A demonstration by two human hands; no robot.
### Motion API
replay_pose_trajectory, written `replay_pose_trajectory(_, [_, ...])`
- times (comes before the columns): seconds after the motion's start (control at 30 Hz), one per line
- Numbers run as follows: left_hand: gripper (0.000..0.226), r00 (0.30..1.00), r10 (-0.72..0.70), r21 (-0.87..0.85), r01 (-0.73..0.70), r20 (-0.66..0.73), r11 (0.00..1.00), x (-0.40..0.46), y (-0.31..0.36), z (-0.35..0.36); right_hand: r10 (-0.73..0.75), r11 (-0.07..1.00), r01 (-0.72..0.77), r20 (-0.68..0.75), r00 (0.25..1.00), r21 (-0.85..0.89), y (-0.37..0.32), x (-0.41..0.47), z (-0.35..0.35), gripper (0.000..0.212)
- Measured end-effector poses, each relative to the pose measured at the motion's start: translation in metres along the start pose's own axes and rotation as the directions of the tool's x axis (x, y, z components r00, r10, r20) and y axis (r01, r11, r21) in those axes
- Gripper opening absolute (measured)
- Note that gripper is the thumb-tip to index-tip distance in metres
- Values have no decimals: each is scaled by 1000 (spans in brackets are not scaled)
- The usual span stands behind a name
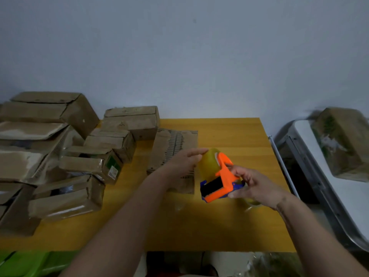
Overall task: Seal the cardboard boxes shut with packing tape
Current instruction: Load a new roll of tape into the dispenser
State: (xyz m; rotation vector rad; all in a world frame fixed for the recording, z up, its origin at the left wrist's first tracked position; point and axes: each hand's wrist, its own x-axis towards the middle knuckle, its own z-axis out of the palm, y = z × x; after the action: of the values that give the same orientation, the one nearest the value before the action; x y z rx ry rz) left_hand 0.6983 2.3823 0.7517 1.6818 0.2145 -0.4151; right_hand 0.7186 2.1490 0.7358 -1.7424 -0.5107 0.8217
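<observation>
An orange and blue tape dispenser (220, 180) with a yellowish roll of packing tape (208, 165) is held above the yellow table (229, 132). My right hand (253, 184) grips the dispenser from its right side. My left hand (186, 159) lies with straight fingers along the top left of the tape roll, touching it. Several cardboard boxes (65, 194) are piled on the left part of the table, some with shiny tape on them. A flattened piece of cardboard (171, 148) lies on the table behind my hands.
A taped box (347, 140) sits on a white and grey surface (305, 140) to the right of the table. A second tape roll (252, 203) lies under my right wrist. Something green (26, 262) shows below the table's front edge. A plain wall stands behind.
</observation>
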Motion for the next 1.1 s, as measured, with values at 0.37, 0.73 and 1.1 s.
replay_pose_trajectory(0.37, [50,973,-196,-301,152,-123,941,13,14,9,-44,990,59,-121,992,129,-6,-4,-2,24])
replay_pose_trajectory(0.73, [19,949,-312,-660,211,-38,721,40,21,40,-124,992,108,-574,810,-62,5,15,29,97])
replay_pose_trajectory(1.1, [61,978,-71,-82,89,198,993,37,-35,13,102,942,67,-471,876,329,16,7,26,36])
